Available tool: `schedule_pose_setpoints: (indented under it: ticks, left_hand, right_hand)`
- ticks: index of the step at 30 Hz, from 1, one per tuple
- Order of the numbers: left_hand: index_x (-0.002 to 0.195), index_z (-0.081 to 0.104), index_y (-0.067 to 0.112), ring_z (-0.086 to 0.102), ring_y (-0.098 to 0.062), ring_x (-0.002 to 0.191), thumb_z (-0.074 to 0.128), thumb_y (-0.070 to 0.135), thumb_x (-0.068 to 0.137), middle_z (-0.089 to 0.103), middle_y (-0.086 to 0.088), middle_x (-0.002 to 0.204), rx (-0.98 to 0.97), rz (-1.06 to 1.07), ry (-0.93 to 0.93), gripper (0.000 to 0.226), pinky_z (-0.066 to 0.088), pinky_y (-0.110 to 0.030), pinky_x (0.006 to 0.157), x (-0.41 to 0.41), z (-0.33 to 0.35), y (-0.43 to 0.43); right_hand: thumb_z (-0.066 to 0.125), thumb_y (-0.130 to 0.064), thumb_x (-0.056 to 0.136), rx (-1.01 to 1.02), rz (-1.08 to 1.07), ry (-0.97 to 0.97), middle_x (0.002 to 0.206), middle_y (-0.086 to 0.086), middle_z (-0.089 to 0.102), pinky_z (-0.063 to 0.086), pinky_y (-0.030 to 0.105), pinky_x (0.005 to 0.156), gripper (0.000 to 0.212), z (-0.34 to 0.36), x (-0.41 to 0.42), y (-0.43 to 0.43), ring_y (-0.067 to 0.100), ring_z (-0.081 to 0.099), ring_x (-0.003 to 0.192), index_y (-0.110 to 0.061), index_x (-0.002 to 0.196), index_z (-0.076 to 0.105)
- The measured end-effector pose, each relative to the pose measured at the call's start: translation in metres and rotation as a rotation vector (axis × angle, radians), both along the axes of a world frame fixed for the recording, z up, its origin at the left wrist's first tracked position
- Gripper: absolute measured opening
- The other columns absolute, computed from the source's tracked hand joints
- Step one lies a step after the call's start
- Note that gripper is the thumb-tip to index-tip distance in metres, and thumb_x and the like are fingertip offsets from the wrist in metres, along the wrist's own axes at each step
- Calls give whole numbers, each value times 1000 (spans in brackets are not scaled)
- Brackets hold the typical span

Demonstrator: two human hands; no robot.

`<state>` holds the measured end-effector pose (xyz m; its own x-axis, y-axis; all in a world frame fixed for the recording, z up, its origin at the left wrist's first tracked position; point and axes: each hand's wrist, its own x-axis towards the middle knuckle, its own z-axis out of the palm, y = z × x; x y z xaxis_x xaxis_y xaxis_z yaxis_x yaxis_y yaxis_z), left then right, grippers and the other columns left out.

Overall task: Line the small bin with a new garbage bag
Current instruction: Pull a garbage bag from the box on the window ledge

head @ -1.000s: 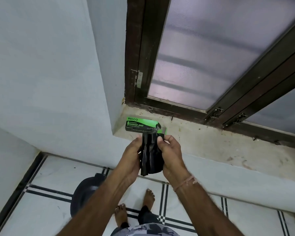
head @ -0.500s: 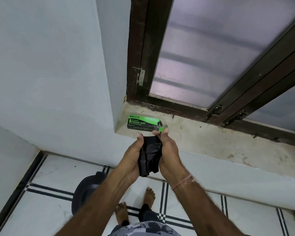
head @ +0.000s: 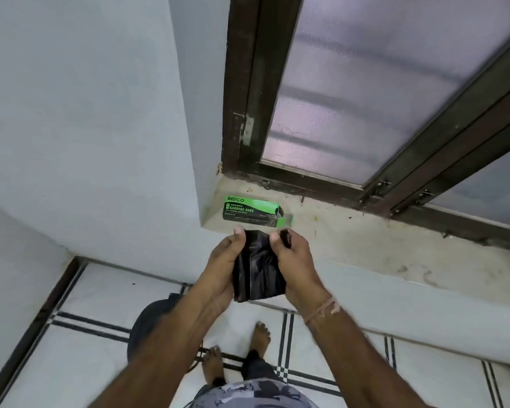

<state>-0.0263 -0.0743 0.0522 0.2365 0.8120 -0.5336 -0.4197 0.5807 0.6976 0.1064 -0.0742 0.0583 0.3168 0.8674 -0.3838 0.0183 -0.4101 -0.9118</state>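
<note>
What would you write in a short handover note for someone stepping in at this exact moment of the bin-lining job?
Left hand: grip shut on the folded black garbage bag, thumb at its top edge.
Right hand: grip shut on the same bag, thumb pinching the top.
Garbage bag box: on the window ledge, end flap open.
Small bin: on the floor below the left forearm, mostly hidden.
Done: one bag is out of the box.
Left: unfold it, open its mouth, fit it into the bin.

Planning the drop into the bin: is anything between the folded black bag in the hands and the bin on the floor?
Only the left forearm crosses over the dark bin; otherwise nothing visible blocks the garbage bag.
</note>
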Motion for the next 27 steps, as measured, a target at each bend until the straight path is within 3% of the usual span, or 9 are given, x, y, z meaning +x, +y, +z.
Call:
schedule_pose_setpoints:
  ticks: [4, 6, 9, 13, 16, 19, 21, 24, 27]
  left_hand:
    - [130, 67, 6, 67, -36, 121, 56, 45, 101, 73, -17, 125, 24, 7, 23, 50, 51, -51, 107, 0, -1, 2]
    - [129, 67, 4, 68, -39, 119, 53, 49, 101, 73, -20, 124, -1, 14, 7, 55, 53, -52, 104, 1, 0, 2]
    - [130, 65, 1, 70, -40, 115, 58, 52, 97, 72, -25, 123, -12, 25, -32, 61, 55, -55, 100, 4, 5, 3]
    - [126, 65, 1, 73, -38, 109, 63, 42, 97, 73, -24, 121, 7, 34, 24, 50, 58, -54, 94, 2, 2, 3]
    - [130, 67, 6, 70, -38, 114, 53, 50, 102, 73, -20, 124, -26, 7, 4, 54, 56, -56, 98, -1, -1, 2]
    - [132, 67, 9, 70, -39, 116, 44, 60, 101, 72, -20, 126, -50, -22, -35, 64, 57, -56, 97, 0, 3, -1]
    - [135, 63, 5, 67, -44, 118, 55, 61, 97, 71, -23, 127, -13, -32, -40, 68, 53, -64, 99, 5, 6, -1]
    - [135, 52, -6, 66, -50, 116, 80, 56, 81, 68, -31, 125, -1, 20, -6, 87, 55, -66, 93, 7, 8, -1]
    - [132, 62, 2, 71, -39, 112, 65, 55, 92, 71, -25, 125, 4, -13, -26, 66, 59, -54, 91, 4, 6, -3]
  right_hand:
    - [50, -22, 110, -17, -14, 167, 100, 15, 77, 58, 31, 79, 31, 9, 0, 1, 25, 71, 90, -1, 108, 73]
    - [59, -33, 105, -3, 67, 212, 99, 16, 79, 59, 32, 78, 35, 12, 2, -1, 20, 74, 87, -2, 108, 75]
    - [72, -24, 97, 30, 166, 98, 83, 12, 74, 55, 33, 70, 24, 12, 3, -4, 18, 70, 76, 0, 96, 73]
    - [63, -24, 103, -2, 99, 57, 80, 15, 63, 47, 34, 52, 26, 11, 3, -5, 26, 61, 70, 2, 99, 63]
    - [58, -13, 105, -2, 27, 69, 96, 19, 73, 56, 34, 73, 15, 7, 9, -2, 25, 68, 86, 0, 106, 66]
    - [50, -14, 109, 0, -7, 114, 111, 18, 77, 57, 41, 89, 24, 8, 6, -1, 25, 71, 97, -2, 113, 70]
    - [49, -25, 110, 17, 29, 202, 110, 14, 79, 59, 34, 86, 33, 12, 6, -3, 22, 75, 98, -2, 115, 72]
    - [64, -28, 103, 56, 151, 217, 102, 9, 80, 58, 25, 78, 30, 13, 8, -8, 17, 76, 92, -2, 113, 74]
    - [76, -19, 94, 65, 142, 115, 96, 14, 78, 57, 35, 81, 23, 6, 9, -8, 21, 73, 87, 0, 106, 75]
